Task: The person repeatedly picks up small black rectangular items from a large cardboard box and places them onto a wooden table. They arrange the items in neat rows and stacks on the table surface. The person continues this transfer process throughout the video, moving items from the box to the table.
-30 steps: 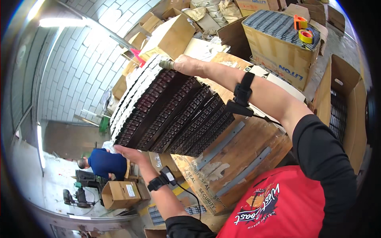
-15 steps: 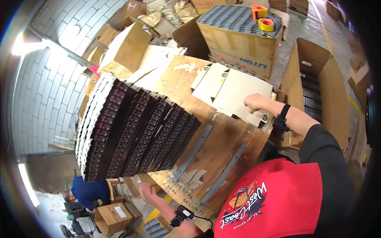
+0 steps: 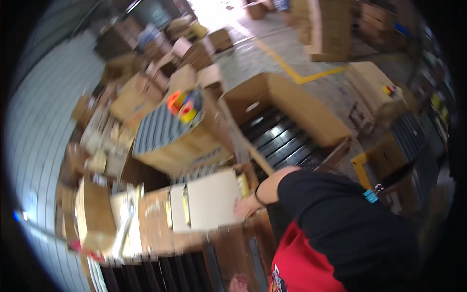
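My right hand (image 3: 247, 207) reaches to the right end of a pale cardboard sheet (image 3: 214, 197); its fingers lie along the near corner, blurred, and look stretched out rather than curled. Beside this sheet, further left, lies a narrower pale piece with yellow-and-black edges (image 3: 177, 211). Both rest on the worn wooden table (image 3: 154, 214). At the lower edge shows only a bit of my left hand (image 3: 239, 282), over the wood near two grey strips (image 3: 256, 260); its fingers cannot be made out. Left of it stands a row of dark stacked pieces (image 3: 165, 272), cut off below.
Behind the table, a carton (image 3: 189, 153) bears grey ribbed pieces and tape rolls (image 3: 187, 113). An open carton (image 3: 296, 104) holding dark pieces stands to its right. Many boxes (image 3: 141, 95) pile up at the far left. A yellow floor line (image 3: 282, 63) runs beyond.
The view has swung up and right, bringing more of the floor and boxes in. My right hand has gone from a curled fist over the sheet to its right corner. My left hand is nearly out of view.
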